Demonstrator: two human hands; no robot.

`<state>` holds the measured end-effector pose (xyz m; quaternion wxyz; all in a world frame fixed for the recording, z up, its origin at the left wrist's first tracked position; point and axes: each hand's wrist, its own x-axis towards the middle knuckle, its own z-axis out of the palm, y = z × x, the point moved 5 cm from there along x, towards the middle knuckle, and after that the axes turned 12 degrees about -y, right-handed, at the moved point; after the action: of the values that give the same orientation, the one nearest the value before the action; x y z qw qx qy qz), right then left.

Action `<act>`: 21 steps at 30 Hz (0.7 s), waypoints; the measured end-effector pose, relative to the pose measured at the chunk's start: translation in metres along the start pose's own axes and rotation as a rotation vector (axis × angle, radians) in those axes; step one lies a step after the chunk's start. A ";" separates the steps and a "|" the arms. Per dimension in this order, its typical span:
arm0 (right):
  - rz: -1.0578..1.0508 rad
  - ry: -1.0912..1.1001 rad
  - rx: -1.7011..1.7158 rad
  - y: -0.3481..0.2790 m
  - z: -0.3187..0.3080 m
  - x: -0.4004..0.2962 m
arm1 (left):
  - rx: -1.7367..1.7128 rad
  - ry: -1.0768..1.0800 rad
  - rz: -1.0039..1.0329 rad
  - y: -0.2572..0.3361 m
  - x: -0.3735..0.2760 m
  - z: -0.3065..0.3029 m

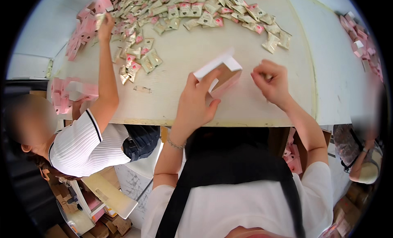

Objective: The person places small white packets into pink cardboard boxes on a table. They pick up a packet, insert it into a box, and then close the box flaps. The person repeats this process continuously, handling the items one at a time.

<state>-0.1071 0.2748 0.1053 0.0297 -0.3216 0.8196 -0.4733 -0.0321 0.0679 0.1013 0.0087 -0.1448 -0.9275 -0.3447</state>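
An open pink cardboard box [225, 86] with white flaps raised is tilted in my left hand [196, 106], its brown inside showing. Fingers of that hand lie along the box's rim, with the thumb against its side. To the right of the box, my right hand [271, 81] is raised over the table with its fingers curled; whether something small sits inside them is hidden by blur. Many small foil sachets [206, 18] in pale gold and pink lie in a heap beyond both hands, and two [278, 41] lie nearest my right hand.
At the left a co-worker [89, 139] reaches over the white table [172, 100], one hand holding a sachet by stacked pink boxes [83, 32]. More pink boxes [360, 38] stand at the far right, near another person [365, 164]. Below the table's edge, a carton holds pink boxes [293, 159].
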 end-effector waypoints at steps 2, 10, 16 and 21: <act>0.108 -0.015 0.630 -0.043 -0.012 0.010 | 0.061 0.009 0.081 0.010 0.009 -0.002; -0.379 0.153 -0.757 -0.074 0.027 0.032 | -0.271 0.126 0.251 0.022 0.010 0.029; -0.568 0.012 -0.888 -0.062 0.038 0.002 | -0.233 0.225 0.164 0.007 0.003 0.033; -0.344 -0.151 -0.553 -0.053 0.039 0.005 | -0.216 0.015 0.250 0.017 0.013 0.033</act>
<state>-0.0713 0.2239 0.1269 -0.0786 -0.4851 0.8462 -0.2059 -0.0367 0.1049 0.0883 0.0428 -0.2566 -0.8597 -0.4395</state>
